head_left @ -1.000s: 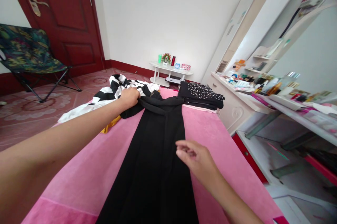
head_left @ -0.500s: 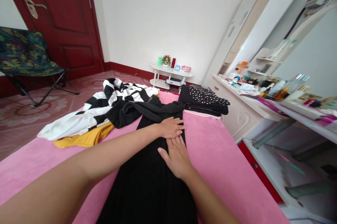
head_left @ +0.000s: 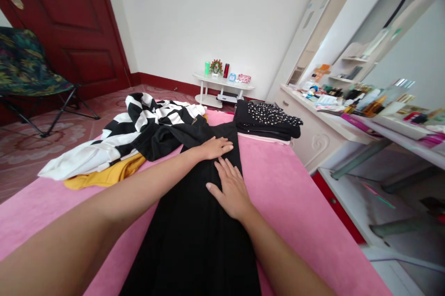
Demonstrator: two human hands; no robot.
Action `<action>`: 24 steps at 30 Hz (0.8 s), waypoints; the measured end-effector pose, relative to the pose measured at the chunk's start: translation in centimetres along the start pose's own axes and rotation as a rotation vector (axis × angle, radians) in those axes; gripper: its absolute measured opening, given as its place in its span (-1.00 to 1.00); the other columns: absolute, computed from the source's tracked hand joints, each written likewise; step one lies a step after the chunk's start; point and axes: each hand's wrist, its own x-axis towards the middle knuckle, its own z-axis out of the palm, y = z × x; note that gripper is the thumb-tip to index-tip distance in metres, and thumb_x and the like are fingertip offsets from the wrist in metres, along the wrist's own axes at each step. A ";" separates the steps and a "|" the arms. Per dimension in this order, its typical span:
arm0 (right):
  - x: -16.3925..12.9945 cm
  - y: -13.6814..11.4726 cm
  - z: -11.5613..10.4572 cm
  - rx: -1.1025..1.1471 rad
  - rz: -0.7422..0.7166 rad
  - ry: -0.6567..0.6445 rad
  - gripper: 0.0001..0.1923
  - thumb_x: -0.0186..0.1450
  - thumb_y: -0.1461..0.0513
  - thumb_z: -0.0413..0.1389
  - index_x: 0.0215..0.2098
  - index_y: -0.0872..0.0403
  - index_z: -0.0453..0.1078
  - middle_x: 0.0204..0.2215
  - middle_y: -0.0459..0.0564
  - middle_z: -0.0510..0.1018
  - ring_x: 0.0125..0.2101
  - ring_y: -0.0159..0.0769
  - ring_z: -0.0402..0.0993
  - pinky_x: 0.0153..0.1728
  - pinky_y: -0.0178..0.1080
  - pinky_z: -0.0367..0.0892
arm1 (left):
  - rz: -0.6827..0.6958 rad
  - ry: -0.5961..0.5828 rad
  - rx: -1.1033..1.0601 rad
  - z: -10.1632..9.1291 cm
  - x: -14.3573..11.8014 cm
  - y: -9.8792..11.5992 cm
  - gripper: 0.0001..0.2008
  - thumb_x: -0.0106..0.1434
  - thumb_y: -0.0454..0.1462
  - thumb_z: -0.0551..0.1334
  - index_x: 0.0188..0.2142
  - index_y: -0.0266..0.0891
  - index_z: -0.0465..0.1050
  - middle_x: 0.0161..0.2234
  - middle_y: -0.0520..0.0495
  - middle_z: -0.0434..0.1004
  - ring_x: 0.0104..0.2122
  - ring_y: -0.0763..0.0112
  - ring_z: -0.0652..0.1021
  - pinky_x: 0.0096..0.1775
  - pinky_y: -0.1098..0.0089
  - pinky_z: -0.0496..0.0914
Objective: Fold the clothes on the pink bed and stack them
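Observation:
A long black garment (head_left: 194, 231), which looks like trousers, lies stretched out over the pink bedcover (head_left: 278, 185). My left hand (head_left: 216, 148) rests palm down on its upper part, fingers extended toward the right edge. Just below it, my right hand (head_left: 231, 189) lies flat on the same cloth with thumb spread. To the left is a loose heap: a black-and-white patterned garment (head_left: 149, 115), a dark garment (head_left: 163, 141) and a mustard-yellow one (head_left: 104, 178). Beyond my hands, at the right, sits a folded stack of dark clothes (head_left: 267, 120), with white-dotted fabric on top.
A small white table (head_left: 222, 82) with a plant and little items stands by the wall. On the right is a dressing table (head_left: 333, 134) crowded with bottles. A folding chair (head_left: 31, 69) stands at left before a red door (head_left: 66, 18).
My left hand has shifted left and away from the garment's right edge. The dark fabric that lay across the garment's top now lies further left. The view has turned slightly.

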 end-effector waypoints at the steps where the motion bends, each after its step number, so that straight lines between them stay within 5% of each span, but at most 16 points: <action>1: 0.0 0.0 0.1 -0.003 -0.004 0.000 -0.30 0.33 -0.08 -0.16 0.32 0.08 -0.07 0.32 0.01 -0.08 0.30 -0.17 -0.25 0.26 -0.02 -0.25 | 0.017 -0.025 -0.022 0.5 -1.2 0.3 -0.55 0.39 -0.03 -0.12 0.16 -0.05 0.26 0.24 -0.04 0.15 0.25 0.25 0.11 0.22 0.11 -0.06; 12: -1.8 -1.3 0.7 -0.021 0.021 -0.053 -0.25 0.32 -0.09 -0.17 0.33 0.12 -0.14 0.33 0.03 -0.15 0.31 -0.11 -0.35 0.25 0.06 -0.27 | -0.030 -0.025 -0.046 1.2 -12.8 2.8 -0.38 0.34 0.08 -0.07 0.31 -0.04 -0.10 0.35 -0.09 -0.40 0.30 0.10 -0.18 0.23 0.10 -0.15; 17: -8.4 -2.6 -0.9 0.238 -0.107 -0.130 -0.37 0.33 -0.02 -0.06 0.30 0.00 0.00 0.32 0.01 -0.04 0.30 -0.17 -0.19 0.25 0.05 -0.25 | 0.045 -0.021 -0.109 0.6 -17.2 4.5 -0.47 0.35 -0.05 0.04 0.26 -0.06 0.04 0.33 -0.14 -0.19 0.29 0.10 -0.07 0.22 0.05 -0.07; 21: -14.9 -2.9 -4.4 0.584 -0.085 -0.089 -0.63 0.33 0.07 0.01 0.08 -0.05 0.32 0.15 0.02 0.31 0.15 -0.23 0.20 0.17 -0.09 0.09 | 0.192 0.019 -0.267 -0.8 -19.9 6.8 -0.72 0.32 -0.27 0.10 0.01 -0.13 0.38 0.23 -0.12 0.10 0.19 0.21 0.21 0.16 0.23 0.15; 24: -19.1 -3.3 -7.6 0.672 -0.047 -0.192 -0.60 0.22 0.04 0.16 0.00 -0.05 0.37 0.00 0.03 0.42 0.00 -0.22 0.36 0.04 -0.20 0.26 | 0.324 -0.014 -0.330 -1.9 -21.3 8.7 -0.82 0.28 -0.32 0.17 -0.13 -0.15 0.45 0.07 -0.11 0.28 0.07 0.26 0.35 0.08 0.29 0.25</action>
